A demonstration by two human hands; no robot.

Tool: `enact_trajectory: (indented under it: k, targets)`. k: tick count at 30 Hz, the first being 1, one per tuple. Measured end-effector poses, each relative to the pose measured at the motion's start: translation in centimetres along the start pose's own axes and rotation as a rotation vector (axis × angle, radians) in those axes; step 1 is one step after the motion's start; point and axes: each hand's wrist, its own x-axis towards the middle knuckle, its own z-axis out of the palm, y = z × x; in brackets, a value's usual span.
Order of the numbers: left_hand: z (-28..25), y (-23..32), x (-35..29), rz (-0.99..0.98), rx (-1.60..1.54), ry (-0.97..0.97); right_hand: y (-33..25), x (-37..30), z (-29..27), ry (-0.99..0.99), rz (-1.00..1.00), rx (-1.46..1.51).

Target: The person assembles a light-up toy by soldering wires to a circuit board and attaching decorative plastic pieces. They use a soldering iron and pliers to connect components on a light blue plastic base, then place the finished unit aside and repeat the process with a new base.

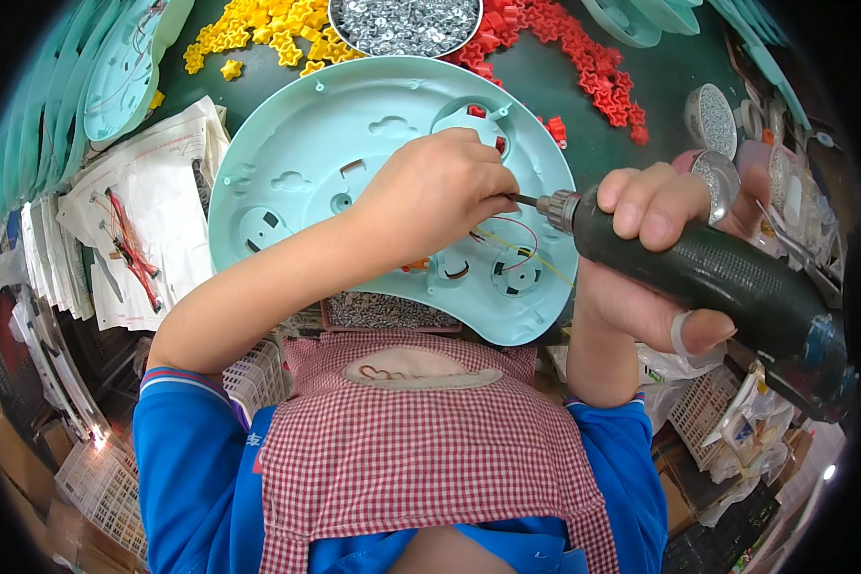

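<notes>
A curved teal plastic shell (pixel 306 143) lies hollow side up in front of me, with round recesses, posts and thin red and yellow wires (pixel 512 251) inside. In my right hand (pixel 652 215) is a black electric screwdriver (pixel 727 273), tilted sideways, its bit (pixel 526 199) pointing left over the shell. My left hand (pixel 445 182) reaches across the shell, thumb and fingers pinched together at the bit's tip. Whatever sits between those fingertips is hidden. Just beyond that hand, a teal part (pixel 474 117) with red pieces showing under it fills the upper right recess.
Yellow star pieces (pixel 287 29), red star pieces (pixel 588 72) and a bowl (pixel 407 55) of screws lie beyond the shell. Teal shells (pixel 29 134) stand stacked at left, near wires (pixel 129 244) on white bags (pixel 177 163). Metal bowls (pixel 716 172) with small parts sit at right.
</notes>
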Motion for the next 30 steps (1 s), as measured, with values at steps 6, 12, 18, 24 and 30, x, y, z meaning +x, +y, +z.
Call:
enact_trajectory:
  k: [6, 12, 18, 24, 30]
  targets:
    - [0.0, 0.0, -1.2, 0.014, 0.080, 0.047, 1.0, -0.3, -3.3, 0.255, -0.146, -0.395]
    - [0.1, -0.1, -1.5, 0.051, 0.109, 0.043, 5.7, -1.1, -7.4, 0.346, -0.128, -0.576]
    - [-1.2, -0.1, -1.0, 0.060, 0.092, 0.128, 3.0, -0.7, -6.6, 0.283, -0.144, -0.411]
    - [1.0, 1.0, 2.0, 0.016, -0.031, 0.166, -1.4, 0.6, -2.4, 0.075, -0.039, -0.003]
    - [0.7, 0.8, 0.3, 0.000, -0.053, 0.111, -1.5, -0.3, -1.0, -0.009, 0.002, -0.038]
